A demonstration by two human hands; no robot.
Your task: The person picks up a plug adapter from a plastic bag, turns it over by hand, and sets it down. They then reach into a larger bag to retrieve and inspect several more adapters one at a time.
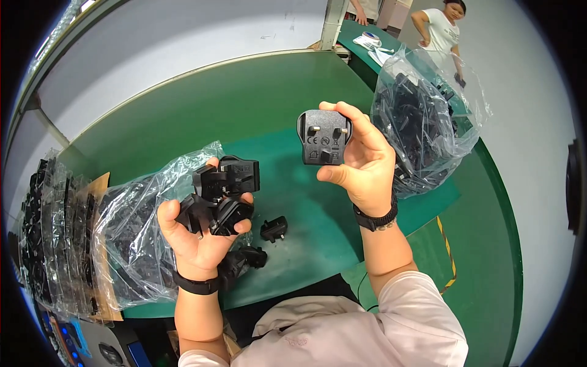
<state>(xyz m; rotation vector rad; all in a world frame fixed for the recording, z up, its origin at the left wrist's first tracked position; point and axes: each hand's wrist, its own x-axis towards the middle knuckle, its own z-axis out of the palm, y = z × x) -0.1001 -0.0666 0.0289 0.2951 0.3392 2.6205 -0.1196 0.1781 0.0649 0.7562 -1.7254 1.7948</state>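
Far on the left, packs of black parts (52, 232) stand in a row at the edge of the green worktop (244, 98). Next to them lies a clear bag (134, 226), open and full of more black plugs. It rests on a green mat (312, 220).

Then comes the left hand (199, 235). It is palm up, just above the bag's open end. Its fingers are curled around a bunch of plugs (223, 192), stacked on top of each other. Two loose plugs lie on the mat near this hand: one (274, 229) just to its right, and one (247, 258) lower down, near the wrist. A black band sits on that wrist.

After that comes the right hand (364, 162), raised higher than the left. It grips one plug (324, 136) between thumb and fingers. The plug's flat face, with three pins, is turned up toward the camera. This wrist has a black band too.

On the right sits a second bag (428, 122), puffed up and full of black plugs, touching the mat's far corner. Behind it, at another green table, a person (441, 30) in a white top is standing.
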